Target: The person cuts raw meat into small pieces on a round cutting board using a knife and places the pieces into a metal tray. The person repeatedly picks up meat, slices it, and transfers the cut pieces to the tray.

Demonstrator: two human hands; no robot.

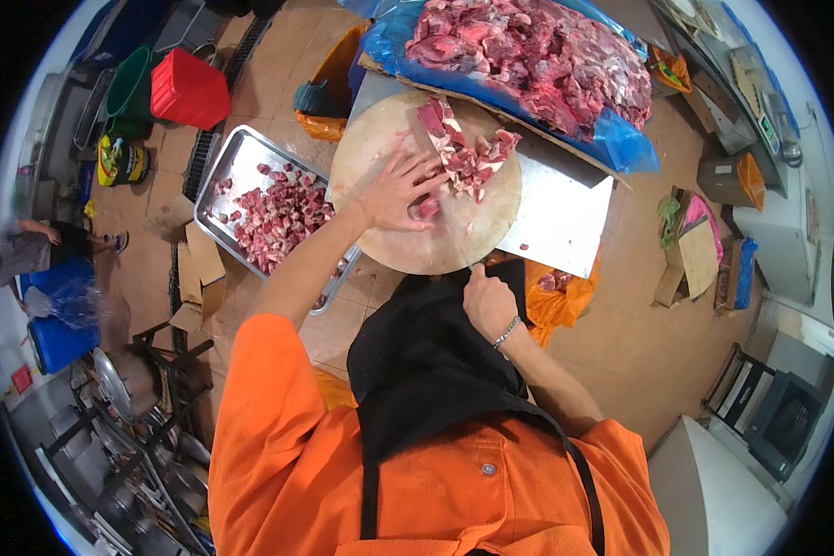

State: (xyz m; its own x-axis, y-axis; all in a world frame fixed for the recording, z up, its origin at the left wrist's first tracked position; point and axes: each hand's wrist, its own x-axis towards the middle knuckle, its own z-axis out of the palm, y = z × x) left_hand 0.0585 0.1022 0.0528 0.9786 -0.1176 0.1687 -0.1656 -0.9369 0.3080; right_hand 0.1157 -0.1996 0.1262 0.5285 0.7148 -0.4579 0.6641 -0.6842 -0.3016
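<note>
My left hand (399,191) lies spread over a round cutting board (375,243), fingers apart. A small piece of red meat (427,207) shows between its thumb and fingers; I cannot tell whether the hand presses on it. Just beyond the fingertips are strips and chunks of raw meat (467,154) with pale fat. At the board's near edge, my right hand (491,300) is closed around the handle of a knife (468,257). Its blade points away from me over the board and is hard to make out. Left of the board, a metal tray (217,167) holds many diced meat cubes (271,222).
Behind the board sits a blue-lined cardboard box heaped with raw meat (528,62). A metal tabletop (563,229) extends right, above an orange bag (563,299) containing meat. Leftward stand a red container (189,89), a cardboard box (200,267), a pot rack (156,417) and another person (31,247).
</note>
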